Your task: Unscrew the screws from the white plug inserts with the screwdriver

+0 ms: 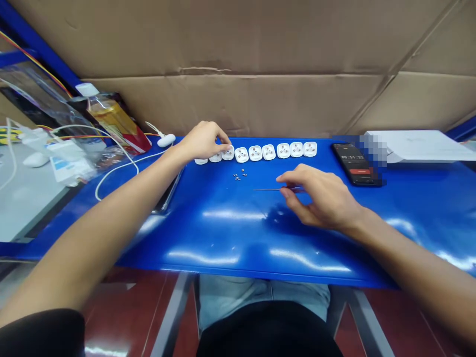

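Observation:
Several small white rounded-square plastic parts form a row across the back of the blue table, with small metal bits showing in their tops. At the row's left part, my left hand pinches one white plastic part between thumb and fingers, partly covering its neighbours. Closer to me, my right hand grips a thin, pointed metal tool between thumb and forefinger, its tip pointing left above the table. Whether it is tweezers or a driver I cannot make out. Several tiny metal pieces lie loose between the hands.
A phone with a running timer lies at the right, by a white box. To the left are a drink bottle, white cables and a dark flat device under my left forearm. Cardboard stands behind.

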{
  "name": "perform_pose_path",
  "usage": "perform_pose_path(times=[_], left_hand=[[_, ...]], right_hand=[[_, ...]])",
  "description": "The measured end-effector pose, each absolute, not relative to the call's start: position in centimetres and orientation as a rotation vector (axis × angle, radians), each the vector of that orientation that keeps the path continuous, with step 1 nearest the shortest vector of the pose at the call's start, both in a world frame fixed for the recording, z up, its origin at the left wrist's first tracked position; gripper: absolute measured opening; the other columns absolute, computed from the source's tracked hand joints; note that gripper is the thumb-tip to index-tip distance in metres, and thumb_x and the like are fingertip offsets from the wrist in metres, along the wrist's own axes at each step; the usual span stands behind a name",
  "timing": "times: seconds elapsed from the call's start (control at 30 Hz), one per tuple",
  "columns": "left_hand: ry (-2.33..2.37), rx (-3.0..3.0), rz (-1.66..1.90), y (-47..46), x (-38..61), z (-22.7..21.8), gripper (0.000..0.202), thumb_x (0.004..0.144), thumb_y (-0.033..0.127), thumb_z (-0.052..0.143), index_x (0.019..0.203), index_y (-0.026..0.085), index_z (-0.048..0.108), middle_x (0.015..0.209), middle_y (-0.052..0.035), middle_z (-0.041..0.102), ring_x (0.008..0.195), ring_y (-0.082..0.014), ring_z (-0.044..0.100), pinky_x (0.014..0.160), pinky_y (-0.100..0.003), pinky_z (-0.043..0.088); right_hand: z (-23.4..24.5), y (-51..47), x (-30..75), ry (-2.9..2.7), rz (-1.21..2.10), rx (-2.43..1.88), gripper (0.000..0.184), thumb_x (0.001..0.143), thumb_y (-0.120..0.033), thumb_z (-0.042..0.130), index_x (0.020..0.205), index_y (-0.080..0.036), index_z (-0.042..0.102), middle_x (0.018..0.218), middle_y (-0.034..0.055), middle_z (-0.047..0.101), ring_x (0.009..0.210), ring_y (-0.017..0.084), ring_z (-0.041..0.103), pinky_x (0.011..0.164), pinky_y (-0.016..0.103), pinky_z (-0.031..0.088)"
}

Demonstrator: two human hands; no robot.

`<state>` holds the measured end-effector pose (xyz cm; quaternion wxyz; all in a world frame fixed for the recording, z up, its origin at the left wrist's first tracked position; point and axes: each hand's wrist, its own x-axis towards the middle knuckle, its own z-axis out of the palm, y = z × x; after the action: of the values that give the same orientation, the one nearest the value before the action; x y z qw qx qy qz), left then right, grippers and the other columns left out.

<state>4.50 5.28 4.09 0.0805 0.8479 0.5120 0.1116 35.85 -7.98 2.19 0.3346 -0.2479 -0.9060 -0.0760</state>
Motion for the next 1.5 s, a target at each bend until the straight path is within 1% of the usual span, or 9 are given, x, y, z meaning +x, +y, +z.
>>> perform_pose_path(times=[0.23,0.37,0.47,0.6,0.9,1.13,1.23,1.43,1.5], left_hand=[[1.524,2.549,0.340,5.4,4.0,3.5,0.037,0.091,0.041,0.069,0.114,0.017,0.086,0.116,-0.0122,0.082,0.107,-0.0328,0.075,0.100,-0.044,0.053],[1.468,2.572,0.488,5.5,4.5,3.8,0.048,0.092,0.043,0.067,0.131,0.017,0.079,0.130,-0.0111,0.078,0.117,-0.0299,0.073,0.104,-0.041,0.053],[1.340,2.592,0.425,5.6,5.4,4.0,0.051,0.092,0.047,0.066,0.133,0.018,0.077,0.134,-0.0092,0.077,0.121,-0.0290,0.071,0.106,-0.039,0.051],[1.231,2.570,0.185,6.1,6.5,3.8,0.037,0.092,0.046,0.067,0.117,0.023,0.083,0.117,-0.0042,0.082,0.103,-0.0247,0.075,0.097,-0.035,0.051],[1.126,2.413,0.381,4.3,7.0,5.9,0.031,0.089,0.044,0.074,0.102,0.019,0.085,0.099,-0.0062,0.083,0.088,-0.0207,0.073,0.081,-0.032,0.052],[1.156,2.250,0.290,-3.7,8.6,5.4,0.019,0.089,0.039,0.075,0.091,0.022,0.083,0.092,-0.0029,0.081,0.084,-0.0207,0.073,0.076,-0.030,0.051],[1.211,2.160,0.268,-5.2,8.9,4.0,0.021,0.090,0.042,0.074,0.093,0.022,0.082,0.087,-0.0033,0.079,0.078,-0.0212,0.071,0.070,-0.030,0.050],[1.124,2.293,0.491,-5.2,7.8,3.0,0.046,0.090,0.050,0.079,0.130,0.026,0.074,0.129,-0.0063,0.075,0.106,-0.0255,0.069,0.093,-0.037,0.054],[1.005,2.296,0.474,-5.0,7.4,3.1,0.053,0.087,0.051,0.082,0.134,0.029,0.072,0.135,-0.0060,0.072,0.112,-0.0259,0.068,0.098,-0.038,0.054]], right_hand=[[2.2,-8.0,35.8,-2.377,-0.175,-0.671,0.015,0.103,-0.019,0.056,0.117,-0.019,0.062,0.089,0.0038,0.073,0.076,0.019,0.072,0.065,0.030,0.053],[2.1,-7.9,35.8,-2.385,-0.165,-0.665,0.015,0.103,-0.020,0.057,0.117,-0.019,0.061,0.090,0.0046,0.073,0.076,0.020,0.072,0.065,0.031,0.053],[2.0,-7.8,35.9,-2.374,-0.158,-0.656,0.016,0.103,-0.020,0.057,0.118,-0.020,0.061,0.091,0.0044,0.074,0.076,0.020,0.073,0.065,0.031,0.054],[1.9,-7.8,35.9,-2.375,-0.156,-0.637,0.017,0.102,-0.019,0.058,0.119,-0.018,0.061,0.091,0.0051,0.075,0.076,0.020,0.073,0.064,0.031,0.054],[2.1,-7.6,36.1,-2.374,-0.179,-0.688,0.018,0.103,-0.019,0.058,0.120,-0.017,0.061,0.094,0.0065,0.077,0.080,0.021,0.075,0.066,0.032,0.055],[2.0,-7.6,36.1,-2.341,-0.248,-0.736,0.008,0.102,-0.021,0.060,0.105,-0.018,0.067,0.075,-0.0007,0.076,0.055,0.013,0.064,0.053,0.029,0.038],[1.9,-7.7,35.9,-2.330,-0.275,-0.714,0.008,0.102,-0.021,0.060,0.105,-0.018,0.067,0.073,-0.0020,0.075,0.054,0.012,0.064,0.052,0.029,0.036],[1.9,-8.0,35.9,-2.341,-0.278,-0.675,0.012,0.104,-0.022,0.061,0.113,-0.019,0.068,0.083,0.0000,0.079,0.062,0.014,0.070,0.057,0.029,0.045],[1.9,-8.2,35.9,-2.373,-0.265,-0.680,0.015,0.106,-0.023,0.058,0.117,-0.021,0.068,0.087,0.0003,0.080,0.064,0.014,0.071,0.058,0.029,0.046]])
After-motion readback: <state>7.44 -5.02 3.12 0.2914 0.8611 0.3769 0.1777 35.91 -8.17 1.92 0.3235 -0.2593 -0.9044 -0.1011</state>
